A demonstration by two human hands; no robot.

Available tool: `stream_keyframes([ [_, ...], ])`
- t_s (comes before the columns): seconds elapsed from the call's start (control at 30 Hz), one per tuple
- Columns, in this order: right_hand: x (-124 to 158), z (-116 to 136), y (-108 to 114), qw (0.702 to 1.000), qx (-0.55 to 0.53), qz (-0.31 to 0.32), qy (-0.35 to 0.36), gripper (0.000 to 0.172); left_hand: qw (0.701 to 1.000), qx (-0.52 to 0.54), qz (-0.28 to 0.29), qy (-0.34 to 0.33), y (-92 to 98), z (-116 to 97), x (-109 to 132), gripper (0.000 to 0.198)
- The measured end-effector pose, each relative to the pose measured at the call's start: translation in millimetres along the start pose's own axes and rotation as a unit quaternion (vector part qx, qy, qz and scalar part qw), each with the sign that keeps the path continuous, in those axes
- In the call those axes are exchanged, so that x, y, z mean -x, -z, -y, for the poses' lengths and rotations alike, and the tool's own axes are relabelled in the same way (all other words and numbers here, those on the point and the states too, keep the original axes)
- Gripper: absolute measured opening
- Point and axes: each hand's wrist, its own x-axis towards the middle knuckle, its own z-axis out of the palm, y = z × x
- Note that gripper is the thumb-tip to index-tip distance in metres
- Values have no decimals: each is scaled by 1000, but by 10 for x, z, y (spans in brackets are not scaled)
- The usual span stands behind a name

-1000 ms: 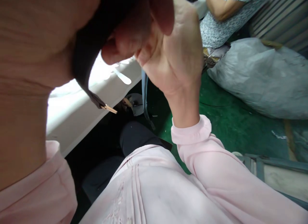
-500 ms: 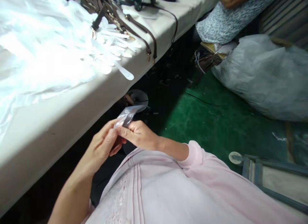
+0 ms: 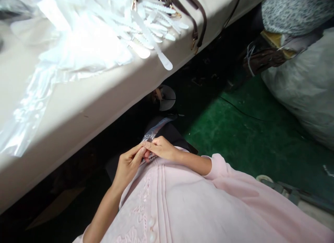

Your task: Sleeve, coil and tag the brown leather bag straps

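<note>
Close in front of my body, both hands meet around a narrow clear plastic bag (image 3: 158, 128), which sticks out away from me. Thumb and fingers of my left hand (image 3: 130, 161) pinch its near end. My right hand (image 3: 163, 148) is closed on the same end, its fingertips against those of the left. The near end of the bag is hidden by the fingers, and I cannot make out what is inside it.
On the cloth-covered table (image 3: 104, 88) at left lie a bright heap of clear plastic bags (image 3: 86, 44), white rounded strips (image 3: 164, 59) and brown straps (image 3: 202, 18) with metal clips. A large plastic sack (image 3: 305, 79) stands at right on the green floor (image 3: 221, 131).
My view has shifted, so the table and sack appear moved. Both hands stay together on the bag, now closer to my body, and the bag looks longer and narrower.
</note>
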Motion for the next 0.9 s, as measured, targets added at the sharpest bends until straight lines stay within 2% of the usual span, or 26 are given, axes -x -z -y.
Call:
stream_keyframes([
  [0.13,-4,-68,99,998,-36,-37,-33,61,999,-6,-35,-2,-11,-62,-47,32],
  [0.27,95,-96,147,981,-173,-63,-67,54,997,-17,-65,24,-14,-45,-71,37],
  [0.37,144,-121,121,967,-233,-82,-67,46,997,-23,-61,31,-36,-27,-84,37],
  [0.57,124,-115,42,958,-216,-178,-53,42,999,-17,-21,27,-69,-23,-63,36],
  [0.73,128,-84,79,951,-196,-238,-21,39,998,-6,31,49,29,32,68,37],
  [0.9,204,-65,45,954,-213,-209,-37,41,996,-47,9,78,116,-23,186,32],
])
